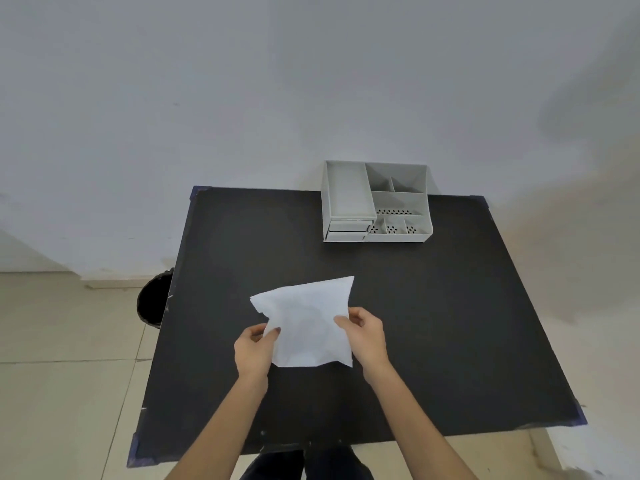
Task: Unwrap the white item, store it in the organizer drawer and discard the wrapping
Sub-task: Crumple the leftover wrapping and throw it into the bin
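A crumpled sheet of white wrapping paper (pixel 304 320) is held above the middle of the black table (pixel 450 323). My left hand (pixel 254 348) pinches its left edge and my right hand (pixel 365 336) grips its right edge. The paper bulges in the middle; whatever it wraps is hidden inside. The grey desk organizer (pixel 375 202) stands at the table's far edge, right of centre, with two small shut drawers (pixel 348 228) at its front left.
A black bin (pixel 152 301) stands on the tiled floor just left of the table. A white wall rises behind the table. My legs show under the near edge.
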